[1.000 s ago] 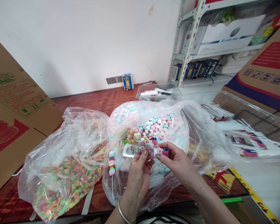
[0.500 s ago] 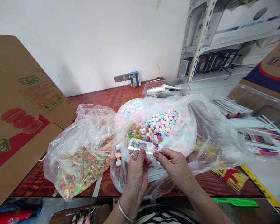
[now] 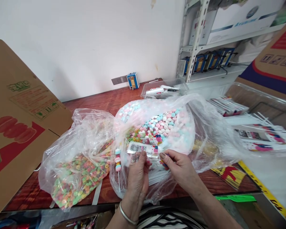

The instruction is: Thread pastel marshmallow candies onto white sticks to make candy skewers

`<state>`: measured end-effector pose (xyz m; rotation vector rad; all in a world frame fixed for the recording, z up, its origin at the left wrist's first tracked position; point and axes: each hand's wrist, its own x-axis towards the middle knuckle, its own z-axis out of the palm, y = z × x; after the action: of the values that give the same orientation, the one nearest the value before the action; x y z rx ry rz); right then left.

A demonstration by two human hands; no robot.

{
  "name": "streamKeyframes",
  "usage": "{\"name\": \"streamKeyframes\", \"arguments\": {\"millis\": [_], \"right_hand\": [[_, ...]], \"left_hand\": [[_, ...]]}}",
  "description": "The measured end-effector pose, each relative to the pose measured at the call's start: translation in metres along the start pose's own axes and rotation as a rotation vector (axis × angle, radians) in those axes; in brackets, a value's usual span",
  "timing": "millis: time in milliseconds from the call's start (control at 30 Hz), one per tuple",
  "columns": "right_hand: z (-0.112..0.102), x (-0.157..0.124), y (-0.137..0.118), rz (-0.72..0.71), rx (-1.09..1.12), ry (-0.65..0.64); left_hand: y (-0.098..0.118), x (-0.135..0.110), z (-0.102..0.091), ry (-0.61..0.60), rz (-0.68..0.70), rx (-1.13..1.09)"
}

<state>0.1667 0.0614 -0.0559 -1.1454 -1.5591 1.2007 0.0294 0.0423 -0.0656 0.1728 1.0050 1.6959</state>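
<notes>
My left hand (image 3: 137,176) and my right hand (image 3: 178,165) both pinch a small clear printed wrapper (image 3: 139,150) with a barcode, held over the table's front edge. A candy skewer on a white stick (image 3: 118,165) stands just left of my left hand; whether my fingers hold it I cannot tell. Behind the wrapper lies an open clear bag of pink, white and blue candies (image 3: 162,124). A second clear bag of multicoloured ring candies (image 3: 81,168) lies to the left.
A brown cardboard box (image 3: 16,127) leans at the left. A clear tray of printed wrappers and white sticks (image 3: 257,127) sits at the right, with a metal shelf (image 3: 205,41) behind. A small clear box (image 3: 164,90) stands at the back of the red-brown table (image 3: 102,101).
My right hand has slid leftwards along the wrapper, and the coloured end that showed beyond my fingers is now mostly covered. The view has shifted slightly.
</notes>
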Motion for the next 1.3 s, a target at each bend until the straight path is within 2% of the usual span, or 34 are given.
{"name": "streamKeyframes", "arguments": {"millis": [200, 333, 500, 600, 700, 833, 933, 1000, 1133, 1233, 1300], "right_hand": [[-0.008, -0.004, -0.003, -0.014, -0.008, 0.045], [-0.009, -0.011, -0.007, -0.099, 0.048, 0.200], [-0.005, -0.017, -0.022, -0.386, -0.120, 0.219], [-0.001, -0.019, -0.026, -0.456, -0.198, 0.197], [0.002, -0.018, -0.024, -0.425, -0.214, 0.198], [0.006, -0.016, -0.018, -0.270, -0.112, 0.247], [0.011, -0.014, -0.015, -0.138, 0.111, 0.145], [0.015, -0.014, -0.012, -0.106, 0.204, 0.079], [0.017, -0.016, -0.003, -0.183, 0.076, 0.161], [0.011, -0.017, 0.000, -0.262, -0.019, 0.182], [0.007, -0.016, 0.000, -0.301, -0.061, 0.185]], "left_hand": [[-0.006, 0.007, -0.002, -0.066, -0.229, -0.105], [-0.004, 0.017, -0.004, -0.079, -0.351, -0.293], [-0.004, 0.022, -0.002, -0.078, -0.318, -0.349], [-0.003, 0.019, -0.001, -0.089, -0.284, -0.336], [-0.001, 0.015, -0.001, -0.141, -0.238, -0.309], [0.000, 0.013, -0.002, -0.185, -0.106, -0.228], [-0.001, 0.012, -0.002, -0.215, 0.035, -0.121], [-0.002, 0.011, -0.001, -0.190, 0.090, -0.062], [-0.003, 0.009, 0.001, -0.066, 0.026, -0.016], [-0.002, 0.008, 0.001, -0.112, -0.114, -0.033], [-0.002, 0.007, 0.001, -0.151, -0.148, -0.043]]}}
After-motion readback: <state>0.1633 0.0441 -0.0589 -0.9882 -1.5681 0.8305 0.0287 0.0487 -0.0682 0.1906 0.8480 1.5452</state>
